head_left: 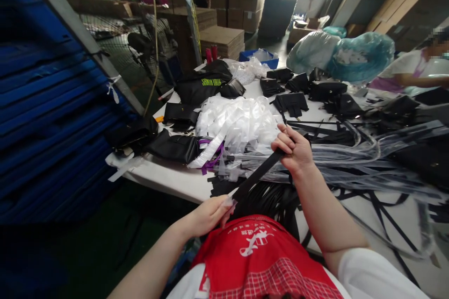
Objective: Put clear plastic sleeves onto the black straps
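A flat black strap point(258, 173) is stretched on a slant between my two hands, over the near edge of the table. My right hand point(293, 149) is closed around its upper part. Lower down, my left hand point(212, 212) pinches the near end, where a bit of clear plastic shows at the fingertips. A bundle of black straps point(277, 201) lies beneath, against the red apron point(259, 252). Just beyond the hands sits a heap of white translucent plastic strips point(242, 119), with purple ribbon point(212, 161) at its left side.
Black pouches point(178, 147) lie on the white table point(164, 175). Long clear plastic strips point(351, 161) cover its right side. Large filled plastic bags point(365, 51) stand behind, near a co-worker point(403, 70). Blue stacked panels point(45, 103) and a metal post point(84, 32) border the left.
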Demonstrator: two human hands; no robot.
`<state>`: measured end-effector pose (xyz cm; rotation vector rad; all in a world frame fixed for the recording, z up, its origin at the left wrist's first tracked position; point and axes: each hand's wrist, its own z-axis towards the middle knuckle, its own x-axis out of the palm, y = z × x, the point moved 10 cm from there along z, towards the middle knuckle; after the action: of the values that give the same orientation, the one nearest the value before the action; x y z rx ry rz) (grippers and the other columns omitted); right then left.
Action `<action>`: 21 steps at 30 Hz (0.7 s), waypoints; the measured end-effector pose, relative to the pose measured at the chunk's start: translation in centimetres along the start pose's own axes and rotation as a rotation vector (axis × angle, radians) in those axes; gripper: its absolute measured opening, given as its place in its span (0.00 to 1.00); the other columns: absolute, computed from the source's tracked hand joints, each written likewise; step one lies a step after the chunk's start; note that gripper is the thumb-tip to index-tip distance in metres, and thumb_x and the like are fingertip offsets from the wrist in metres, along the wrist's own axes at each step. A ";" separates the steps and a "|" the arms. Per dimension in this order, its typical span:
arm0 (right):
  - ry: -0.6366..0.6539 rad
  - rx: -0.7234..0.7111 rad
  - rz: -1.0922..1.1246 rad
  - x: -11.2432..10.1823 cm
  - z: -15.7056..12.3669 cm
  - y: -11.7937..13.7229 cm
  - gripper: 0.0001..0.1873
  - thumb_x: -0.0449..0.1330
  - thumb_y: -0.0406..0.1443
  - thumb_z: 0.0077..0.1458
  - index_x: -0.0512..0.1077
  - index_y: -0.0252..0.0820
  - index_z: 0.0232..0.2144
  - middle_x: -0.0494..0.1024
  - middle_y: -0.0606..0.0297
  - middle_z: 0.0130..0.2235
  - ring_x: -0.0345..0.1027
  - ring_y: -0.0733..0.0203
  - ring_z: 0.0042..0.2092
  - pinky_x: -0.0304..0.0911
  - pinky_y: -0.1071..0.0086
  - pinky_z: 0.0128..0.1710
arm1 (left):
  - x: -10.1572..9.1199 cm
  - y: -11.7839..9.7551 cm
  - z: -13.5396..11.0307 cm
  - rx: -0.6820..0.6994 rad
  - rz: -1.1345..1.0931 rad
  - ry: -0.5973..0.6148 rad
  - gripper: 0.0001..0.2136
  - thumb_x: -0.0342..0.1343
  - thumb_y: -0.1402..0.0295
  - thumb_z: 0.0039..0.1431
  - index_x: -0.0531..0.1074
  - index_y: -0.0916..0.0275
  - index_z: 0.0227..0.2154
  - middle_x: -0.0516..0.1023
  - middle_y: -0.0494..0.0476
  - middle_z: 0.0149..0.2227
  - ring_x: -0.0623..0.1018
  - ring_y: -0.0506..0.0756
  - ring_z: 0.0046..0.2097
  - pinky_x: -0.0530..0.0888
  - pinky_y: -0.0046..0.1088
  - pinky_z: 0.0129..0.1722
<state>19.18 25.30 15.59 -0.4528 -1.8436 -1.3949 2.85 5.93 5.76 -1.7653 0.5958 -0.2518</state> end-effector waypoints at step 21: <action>0.257 0.161 -0.144 8.6 -0.4 -2.2 0.06 0.60 0.36 0.60 0.74 0.37 0.35 0.46 0.82 0.15 0.35 0.75 0.17 0.61 0.77 0.26 | -0.9 -6.5 3.1 0.293 -0.022 -0.095 0.26 0.33 0.47 0.68 0.63 0.62 0.27 0.66 0.49 0.21 0.69 0.49 0.24 0.67 0.24 0.29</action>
<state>12.25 22.74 20.63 -0.0563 -1.7853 -1.3179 5.21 10.08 11.18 -1.4925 0.4472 -0.2551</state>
